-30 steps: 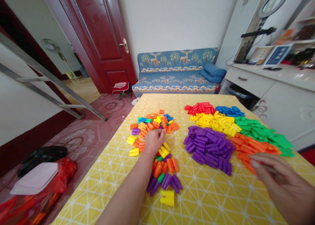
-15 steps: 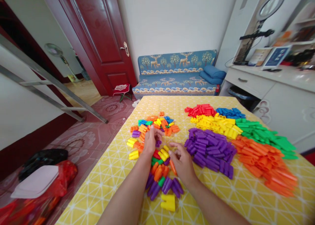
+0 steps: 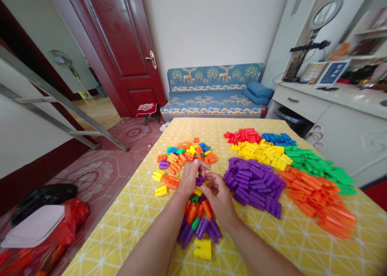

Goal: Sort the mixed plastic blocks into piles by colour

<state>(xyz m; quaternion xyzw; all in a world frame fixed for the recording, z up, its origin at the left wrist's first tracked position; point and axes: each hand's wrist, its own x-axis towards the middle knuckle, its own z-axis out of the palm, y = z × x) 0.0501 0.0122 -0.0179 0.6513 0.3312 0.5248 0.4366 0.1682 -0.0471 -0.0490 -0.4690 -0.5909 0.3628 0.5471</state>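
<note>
Left hand (image 3: 191,174) curls round one purple tubular plastic piece (image 3: 200,180); right hand (image 3: 220,195) half-curled, grip unclear; six single-colour plastic heaps (image 3: 275,157), three o'clock!

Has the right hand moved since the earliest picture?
Yes. Judged against the purple pile, the right hand has moved left: from its right, by the orange pile, to its left, near the left hand.

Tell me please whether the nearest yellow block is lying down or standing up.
Lying down: the yellow block rests flat on the cloth, its notched end facing the picture's left.
</note>
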